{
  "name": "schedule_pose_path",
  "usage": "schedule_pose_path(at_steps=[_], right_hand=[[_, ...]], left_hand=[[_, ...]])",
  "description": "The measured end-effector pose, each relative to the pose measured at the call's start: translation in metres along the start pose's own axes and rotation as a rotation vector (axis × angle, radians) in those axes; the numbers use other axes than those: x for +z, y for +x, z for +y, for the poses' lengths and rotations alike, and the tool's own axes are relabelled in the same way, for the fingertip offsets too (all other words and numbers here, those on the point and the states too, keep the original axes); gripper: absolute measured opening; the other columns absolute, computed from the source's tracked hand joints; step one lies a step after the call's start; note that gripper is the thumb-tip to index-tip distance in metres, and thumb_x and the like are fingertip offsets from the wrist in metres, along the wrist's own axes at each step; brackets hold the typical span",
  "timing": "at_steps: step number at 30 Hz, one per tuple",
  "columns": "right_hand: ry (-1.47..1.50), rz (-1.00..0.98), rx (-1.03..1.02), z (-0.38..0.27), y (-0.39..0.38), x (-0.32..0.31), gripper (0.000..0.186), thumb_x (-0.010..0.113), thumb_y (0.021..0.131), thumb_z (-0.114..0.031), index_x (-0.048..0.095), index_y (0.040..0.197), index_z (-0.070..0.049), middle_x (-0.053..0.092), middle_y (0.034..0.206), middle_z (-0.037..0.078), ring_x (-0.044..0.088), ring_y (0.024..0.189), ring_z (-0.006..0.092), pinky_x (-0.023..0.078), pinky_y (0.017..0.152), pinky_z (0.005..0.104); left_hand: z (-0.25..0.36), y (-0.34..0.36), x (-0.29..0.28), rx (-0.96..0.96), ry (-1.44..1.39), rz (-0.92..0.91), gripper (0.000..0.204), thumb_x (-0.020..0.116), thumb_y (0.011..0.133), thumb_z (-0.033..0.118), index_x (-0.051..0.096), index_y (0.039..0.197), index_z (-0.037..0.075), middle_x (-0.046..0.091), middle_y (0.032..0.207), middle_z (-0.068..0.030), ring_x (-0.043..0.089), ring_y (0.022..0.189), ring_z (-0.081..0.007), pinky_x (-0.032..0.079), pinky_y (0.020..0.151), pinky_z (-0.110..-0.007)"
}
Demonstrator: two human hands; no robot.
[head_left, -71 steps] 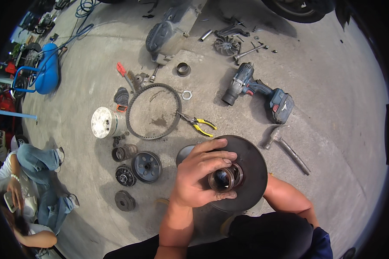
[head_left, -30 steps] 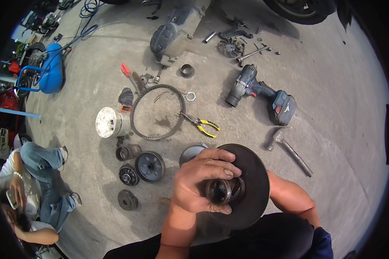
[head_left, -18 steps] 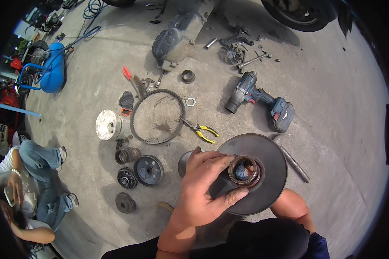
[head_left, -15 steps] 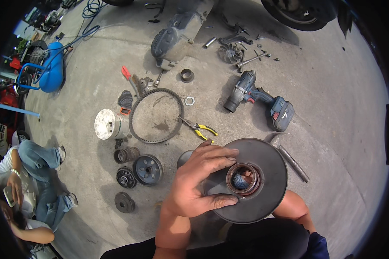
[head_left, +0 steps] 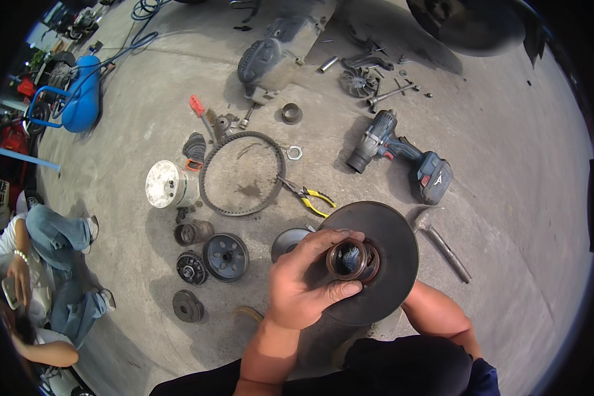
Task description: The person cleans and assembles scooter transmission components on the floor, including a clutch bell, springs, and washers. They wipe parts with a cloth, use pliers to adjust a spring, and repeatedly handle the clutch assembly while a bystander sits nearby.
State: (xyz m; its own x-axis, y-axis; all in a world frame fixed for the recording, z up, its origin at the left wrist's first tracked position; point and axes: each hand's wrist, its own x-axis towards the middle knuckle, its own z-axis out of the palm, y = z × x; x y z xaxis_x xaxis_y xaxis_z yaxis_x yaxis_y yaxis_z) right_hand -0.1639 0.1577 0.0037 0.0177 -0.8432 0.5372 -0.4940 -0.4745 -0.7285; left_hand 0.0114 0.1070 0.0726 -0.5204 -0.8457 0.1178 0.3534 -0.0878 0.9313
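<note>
My left hand (head_left: 303, 280) is closed round the collar (head_left: 336, 270) of a dark metal pulley disc (head_left: 396, 241), fingers over its far side and thumb on its near side. The disc is held up tilted above my lap, its hollow collar facing me. Inside the bore a bit of blue material (head_left: 352, 257) shows. My right forearm (head_left: 435, 317) runs in behind the disc, which hides my right hand, so its grip is not visible. Partly behind my left hand, a smooth grey round plate (head_left: 289, 243) lies on the concrete.
Left of my hands sit a clutch drum (head_left: 226, 258), other round parts and a white bucket (head_left: 168, 185). Farther off lie a drive belt (head_left: 204, 188), yellow-handled pliers (head_left: 317, 201) and an impact wrench (head_left: 402, 155). A hammer (head_left: 445, 247) rests at right. Someone in jeans (head_left: 63, 247) sits at far left.
The disc has shifted left and tipped, so its collar points more toward my left hand. My left fingers have moved from the disc's face to around the collar.
</note>
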Motion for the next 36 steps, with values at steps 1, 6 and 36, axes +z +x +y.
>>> schedule_pose_path(at_steps=[1,6,36], right_hand=[[-0.003,0.002,0.001,0.001,0.001,-0.001,0.04,0.084,0.073,-0.021,0.074,0.107,-0.004,0.076,0.103,0.014,0.076,0.09,0.0338,0.061,0.076,0.0407],[-0.008,0.015,-0.007,0.009,0.007,-0.005,0.039,0.083,0.074,-0.02,0.074,0.107,-0.003,0.076,0.103,0.015,0.075,0.088,0.0341,0.061,0.075,0.0408],[-0.099,0.092,0.031,-0.015,-0.004,-0.005,0.032,0.078,0.081,-0.014,0.072,0.107,0.004,0.074,0.099,0.019,0.074,0.082,0.0359,0.061,0.071,0.0409]], left_hand=[[0.0,-0.002,0.006,-0.019,-0.013,0.057,0.072,0.094,0.073,0.001,0.062,0.138,-0.006,0.069,0.134,-0.0245,0.068,0.124,-0.0297,0.053,0.108,-0.041],[-0.002,-0.007,0.04,-0.13,-0.098,0.368,0.067,0.088,0.081,-0.004,0.058,0.141,-0.004,0.069,0.137,-0.0202,0.067,0.125,-0.0224,0.052,0.11,-0.037],[0.009,0.002,0.013,-0.03,0.212,0.016,0.064,0.093,0.078,0.004,0.064,0.135,-0.004,0.071,0.134,-0.0181,0.068,0.125,-0.0243,0.052,0.11,-0.039]])
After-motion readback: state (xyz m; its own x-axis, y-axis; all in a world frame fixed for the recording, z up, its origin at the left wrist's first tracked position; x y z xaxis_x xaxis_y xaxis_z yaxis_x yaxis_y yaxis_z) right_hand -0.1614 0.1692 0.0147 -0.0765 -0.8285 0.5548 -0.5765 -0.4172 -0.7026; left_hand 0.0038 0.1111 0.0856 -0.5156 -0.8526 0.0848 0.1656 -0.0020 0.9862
